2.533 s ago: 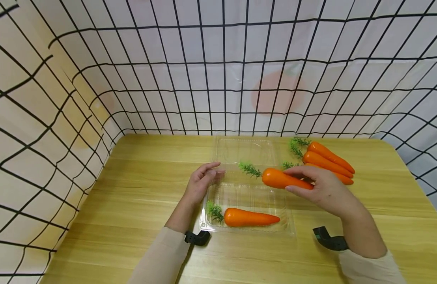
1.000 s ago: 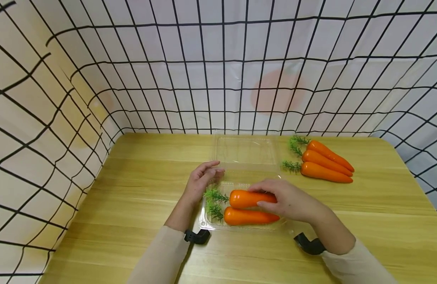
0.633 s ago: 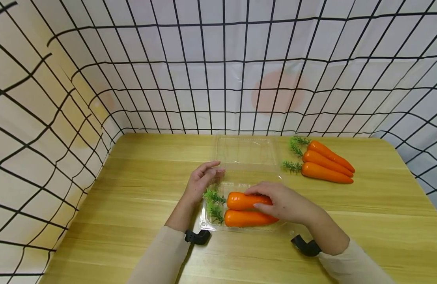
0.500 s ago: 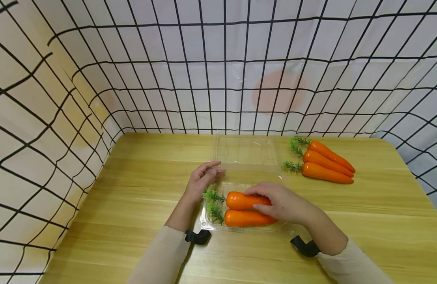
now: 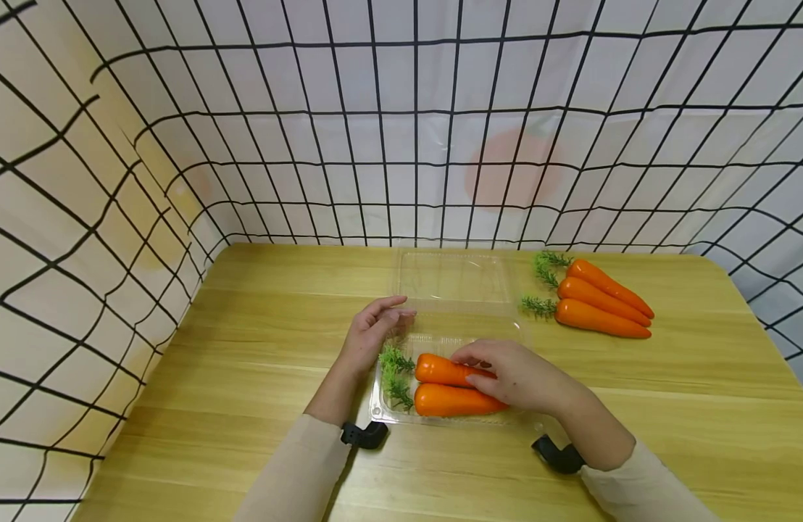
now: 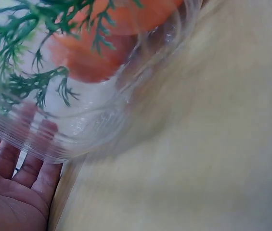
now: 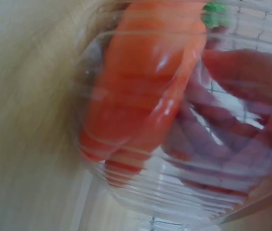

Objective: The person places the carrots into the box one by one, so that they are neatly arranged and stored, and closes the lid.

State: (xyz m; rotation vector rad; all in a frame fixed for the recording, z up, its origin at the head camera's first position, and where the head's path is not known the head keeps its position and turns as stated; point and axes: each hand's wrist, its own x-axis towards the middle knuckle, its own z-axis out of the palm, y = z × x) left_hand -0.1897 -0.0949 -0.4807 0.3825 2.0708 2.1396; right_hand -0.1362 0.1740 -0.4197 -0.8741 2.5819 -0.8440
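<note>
A hinged clear plastic box [image 5: 377, 412] lies opened out on the table, its lid [image 5: 450, 277] folded back. Inside are two orange carrots with green tops, side by side, tops pointing left. My right hand [image 5: 519, 375] pinches the rear carrot [image 5: 435, 368] between thumb and fingers, covering its tip. The front carrot [image 5: 450, 400] lies against it, its tip partly behind the thumb. At the box's left side, my left hand [image 5: 367, 337] rests with relaxed fingers. The left wrist view shows those fingers [image 6: 29, 171] fairly straight at the clear wall.
Three more carrots [image 5: 600, 319] lie close together on the wooden table [image 5: 264, 348] at the back right, tops towards the box. A black wire grid [image 5: 414, 167] rises along the back and both sides, with pale cloth behind it.
My right hand has carried a carrot from the right, over the box, and down behind the front one. Lately it has shifted slightly left. My left hand has stayed put.
</note>
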